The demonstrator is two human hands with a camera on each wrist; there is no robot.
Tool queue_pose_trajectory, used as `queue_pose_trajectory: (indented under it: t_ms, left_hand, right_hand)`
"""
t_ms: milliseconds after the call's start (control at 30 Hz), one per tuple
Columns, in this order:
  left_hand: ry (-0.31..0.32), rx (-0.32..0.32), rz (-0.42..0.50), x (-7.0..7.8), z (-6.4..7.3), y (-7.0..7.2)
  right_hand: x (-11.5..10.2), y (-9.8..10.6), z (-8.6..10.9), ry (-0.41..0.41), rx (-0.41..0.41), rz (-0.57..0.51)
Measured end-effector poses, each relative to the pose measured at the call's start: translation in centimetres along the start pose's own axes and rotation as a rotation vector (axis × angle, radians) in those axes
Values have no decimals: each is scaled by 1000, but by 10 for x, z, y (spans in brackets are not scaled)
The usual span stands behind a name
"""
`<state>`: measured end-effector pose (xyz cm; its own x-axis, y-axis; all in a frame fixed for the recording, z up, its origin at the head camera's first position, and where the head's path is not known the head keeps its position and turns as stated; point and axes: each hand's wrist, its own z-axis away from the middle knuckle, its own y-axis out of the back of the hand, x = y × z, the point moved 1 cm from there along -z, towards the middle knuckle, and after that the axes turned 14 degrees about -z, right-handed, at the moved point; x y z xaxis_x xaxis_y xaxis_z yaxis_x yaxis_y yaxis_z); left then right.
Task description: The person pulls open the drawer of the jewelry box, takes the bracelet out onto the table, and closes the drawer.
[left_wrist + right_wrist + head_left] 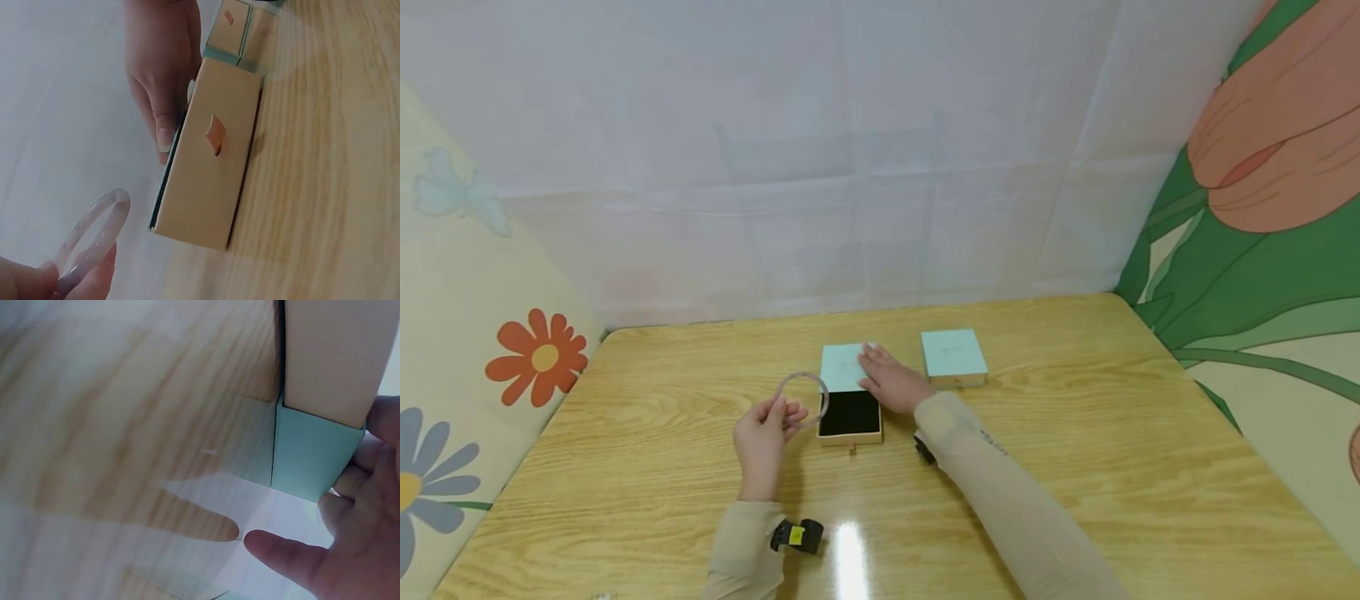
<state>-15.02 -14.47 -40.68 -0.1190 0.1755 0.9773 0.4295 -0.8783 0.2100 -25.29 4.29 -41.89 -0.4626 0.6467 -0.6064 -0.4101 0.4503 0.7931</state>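
Beige right sleeve, foremost. Left grip: thumb and fingers pinching one pale bangle, raised just beside a black-lined drawer, which stands out from its mint box. Right grip: fingers laid across that box, clasping nothing. Second mint box: near, rightward. Step, apparently: positioning bangle for drawer; next move calls for levelling it over the lining.

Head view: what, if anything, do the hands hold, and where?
Left hand pinches the bangle at its lower-left side; right hand rests on the open blue box, not visibly gripping it.
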Motion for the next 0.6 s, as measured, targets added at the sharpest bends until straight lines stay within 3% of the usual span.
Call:
queue_pose_trajectory:
  t_ms: [200,333,600]
  left_hand:
    - [59,-21,69,-2,-1,3]
    - [73,-29,62,-2,-2,6]
    - [116,-11,126,-2,-4,8]
  right_hand:
    - [1,-1,-1,9,5,-2]
    - [1,0,-1,7,-2,-2]
    - [1,0,1,12,2,-15]
